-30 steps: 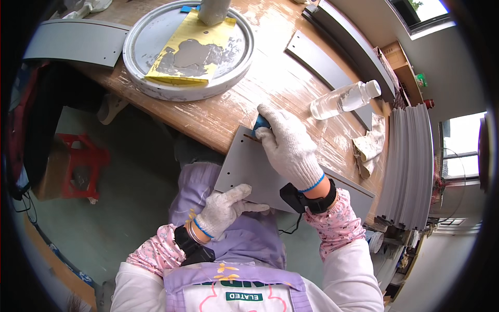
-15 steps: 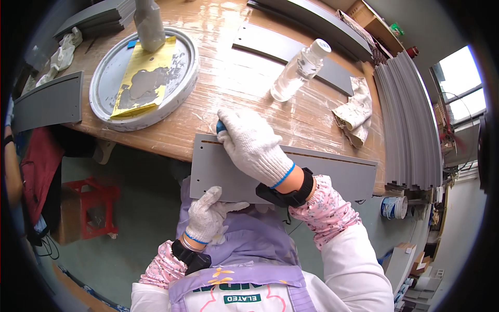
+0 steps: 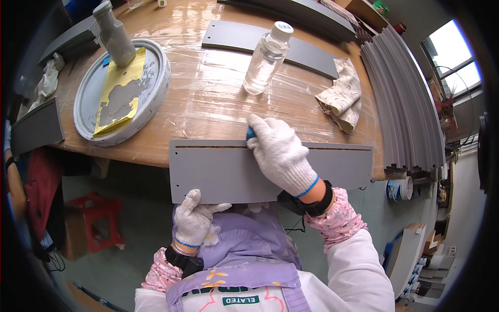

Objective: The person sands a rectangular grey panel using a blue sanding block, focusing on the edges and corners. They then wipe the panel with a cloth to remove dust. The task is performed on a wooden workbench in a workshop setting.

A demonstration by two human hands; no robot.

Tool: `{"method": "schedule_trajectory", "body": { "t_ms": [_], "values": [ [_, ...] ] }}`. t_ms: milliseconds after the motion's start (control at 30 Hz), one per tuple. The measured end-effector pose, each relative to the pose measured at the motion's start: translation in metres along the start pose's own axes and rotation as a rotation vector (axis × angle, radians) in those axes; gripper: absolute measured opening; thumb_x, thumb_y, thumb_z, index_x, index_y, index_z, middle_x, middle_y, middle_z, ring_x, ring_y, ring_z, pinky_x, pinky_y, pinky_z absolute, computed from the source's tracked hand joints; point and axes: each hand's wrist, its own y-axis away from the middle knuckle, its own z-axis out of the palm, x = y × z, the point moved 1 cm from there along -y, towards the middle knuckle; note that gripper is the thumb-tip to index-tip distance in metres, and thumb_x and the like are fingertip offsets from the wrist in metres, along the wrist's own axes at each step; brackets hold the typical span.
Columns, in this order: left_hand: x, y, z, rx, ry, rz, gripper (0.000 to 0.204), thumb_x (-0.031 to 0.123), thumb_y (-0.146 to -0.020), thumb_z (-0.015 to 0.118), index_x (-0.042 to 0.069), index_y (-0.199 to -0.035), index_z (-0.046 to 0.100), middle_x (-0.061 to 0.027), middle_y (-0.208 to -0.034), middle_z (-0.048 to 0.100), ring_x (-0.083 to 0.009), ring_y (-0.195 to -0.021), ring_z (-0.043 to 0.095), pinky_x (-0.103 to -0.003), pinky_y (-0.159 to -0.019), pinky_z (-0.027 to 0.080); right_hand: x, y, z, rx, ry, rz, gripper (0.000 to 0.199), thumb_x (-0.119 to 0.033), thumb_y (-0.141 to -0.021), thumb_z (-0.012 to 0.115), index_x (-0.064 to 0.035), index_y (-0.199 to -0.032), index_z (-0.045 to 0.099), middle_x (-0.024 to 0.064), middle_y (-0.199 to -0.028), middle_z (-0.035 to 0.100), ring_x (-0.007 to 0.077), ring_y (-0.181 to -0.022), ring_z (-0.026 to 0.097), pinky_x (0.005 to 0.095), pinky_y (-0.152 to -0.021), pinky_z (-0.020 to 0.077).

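Observation:
A long grey panel [image 3: 223, 174] lies at the table's near edge and juts toward me. A narrow brown groove runs along its far side, with small holes at its left end. My right hand [image 3: 283, 153], in a white knit glove, is closed round a small blue piece [image 3: 250, 133] at the groove; most of that piece is hidden. At the near left edge, my gloved left hand [image 3: 195, 221] holds the panel. One finger rests over the edge and the thumb points right; the other fingers are partly hidden.
A capped clear bottle [image 3: 265, 60] stands beyond the panel, near another grey panel [image 3: 312, 57]. Left is a round lid [image 3: 83, 99] bearing a yellow sheet [image 3: 132, 78] with grey paste and a grey bottle [image 3: 112, 39]. A stained cloth [image 3: 340, 96] and stacked grey strips [image 3: 403, 104] are right.
My right hand has slid rightward along the groove with the blue piece. My left hand stays at the panel's near left edge. The whole view has shifted a little.

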Motion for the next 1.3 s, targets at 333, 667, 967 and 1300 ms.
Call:
{"method": "schedule_trajectory", "body": {
  "t_ms": [333, 667, 967, 1300],
  "values": [
    [0.000, 0.000, 0.004, 0.006, 0.047, 0.040, 0.023, 0.022, -0.104, 0.051, 0.002, -0.109, 0.062, -0.0227, -0.117, 0.067, -0.0442, -0.108, 0.068, -0.063, -0.085, 0.061, 0.127, 0.070, -0.082, 0.026, 0.430, 0.300, 0.034, -0.006, -0.086, 0.061, -0.0066, -0.120, 0.060, 0.0183, -0.095, 0.064, 0.0365, -0.089, 0.063, 0.0462, -0.078, 0.0532],
    [-0.001, 0.001, 0.012, 0.101, -0.078, 0.092, 0.024, 0.025, -0.103, 0.052, 0.006, -0.112, 0.063, -0.0159, -0.113, 0.068, -0.0360, -0.101, 0.070, -0.057, -0.076, 0.064, 0.082, 0.041, -0.048, 0.004, 0.082, 0.031, 0.040, -0.004, -0.086, 0.064, -0.0029, -0.125, 0.058, 0.0166, -0.100, 0.064, 0.0366, -0.095, 0.063, 0.0455, -0.083, 0.0530],
    [-0.001, 0.002, 0.018, 0.181, -0.153, 0.117, 0.024, 0.025, -0.103, 0.053, 0.007, -0.117, 0.062, -0.0121, -0.112, 0.069, -0.0298, -0.096, 0.072, -0.052, -0.069, 0.066, 0.146, 0.082, -0.090, 0.067, 0.280, 0.225, 0.035, -0.004, -0.086, 0.061, -0.0046, -0.121, 0.061, 0.0164, -0.093, 0.064, 0.0363, -0.089, 0.063, 0.0460, -0.079, 0.0532],
    [-0.005, 0.002, 0.022, 0.224, -0.172, 0.164, 0.024, 0.024, -0.102, 0.055, 0.007, -0.119, 0.061, -0.0119, -0.113, 0.069, -0.0282, -0.094, 0.072, -0.049, -0.065, 0.067, 0.209, 0.117, -0.120, 0.031, 0.402, 0.369, 0.041, -0.003, -0.086, 0.061, -0.0074, -0.127, 0.060, 0.0180, -0.098, 0.064, 0.0370, -0.093, 0.062, 0.0466, -0.081, 0.0531]
  ]
}}
